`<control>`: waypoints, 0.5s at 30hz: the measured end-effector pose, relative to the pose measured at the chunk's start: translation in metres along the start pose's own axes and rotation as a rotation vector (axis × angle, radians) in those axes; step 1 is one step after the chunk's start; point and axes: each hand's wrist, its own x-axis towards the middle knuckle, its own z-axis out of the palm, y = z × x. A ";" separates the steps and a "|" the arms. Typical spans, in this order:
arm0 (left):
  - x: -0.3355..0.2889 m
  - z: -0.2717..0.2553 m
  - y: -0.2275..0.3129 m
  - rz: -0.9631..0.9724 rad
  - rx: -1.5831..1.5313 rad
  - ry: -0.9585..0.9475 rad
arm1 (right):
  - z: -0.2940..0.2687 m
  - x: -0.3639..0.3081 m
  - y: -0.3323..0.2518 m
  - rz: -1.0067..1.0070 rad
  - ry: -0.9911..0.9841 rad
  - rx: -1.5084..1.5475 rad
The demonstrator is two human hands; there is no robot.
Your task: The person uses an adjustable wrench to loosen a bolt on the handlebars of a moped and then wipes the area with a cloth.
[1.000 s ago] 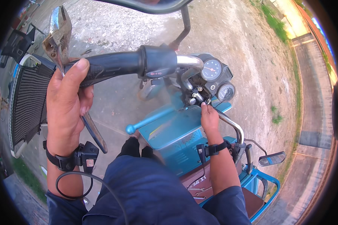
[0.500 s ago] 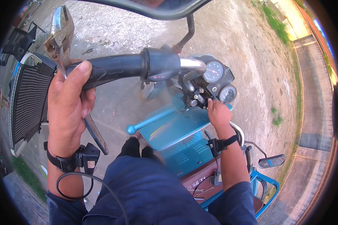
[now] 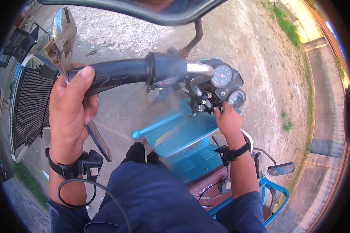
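In the head view, my left hand (image 3: 70, 112) is wrapped round worn metal pliers (image 3: 62, 42), jaws up, with one dark handle hanging below my palm. The thumb of that hand lies on the end of the black handlebar grip (image 3: 118, 73). My right hand (image 3: 229, 121) is at the handlebar clamp (image 3: 207, 101), just below the round gauges (image 3: 221, 75). Its thumb and index finger are bent close together by the clamp bolts. Whatever lies between those fingertips is too small to make out.
A mirror (image 3: 159, 17) crosses the top edge. Below the handlebar stands a blue vehicle body (image 3: 182, 136) with a brown panel, where several wrenches (image 3: 208, 199) lie. A second mirror (image 3: 282, 168) sticks out on the right. A black mesh seat (image 3: 33, 103) stands on the left.
The handlebar's clamp side and the upper mirror have shifted slightly, the mirror downward in view. My right hand has moved a little to the right at the clamp. My left hand keeps its hold.
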 end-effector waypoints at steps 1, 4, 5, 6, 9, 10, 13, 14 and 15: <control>0.000 -0.001 0.000 0.000 0.000 0.001 | 0.001 -0.001 0.001 -0.001 0.000 0.000; 0.001 -0.003 0.000 0.005 0.003 -0.042 | 0.003 -0.001 0.005 -0.022 -0.039 0.015; 0.000 -0.003 0.000 0.002 0.003 -0.039 | 0.002 0.001 0.003 0.002 -0.100 -0.022; 0.000 -0.003 0.000 -0.001 0.005 -0.035 | 0.002 0.003 0.002 0.026 -0.162 -0.057; 0.000 -0.003 0.001 0.001 0.015 -0.021 | -0.006 0.006 -0.002 0.080 -0.251 -0.070; 0.000 -0.003 0.001 0.001 0.015 -0.019 | -0.004 0.004 -0.002 0.078 -0.251 -0.070; 0.000 -0.003 0.001 0.001 0.011 -0.028 | 0.004 -0.004 0.003 -0.051 0.031 0.071; 0.000 -0.002 0.001 -0.002 0.005 -0.030 | 0.007 -0.003 0.004 -0.030 0.019 0.065; 0.000 -0.002 0.000 -0.004 0.001 -0.032 | 0.008 -0.002 0.005 -0.007 0.007 0.062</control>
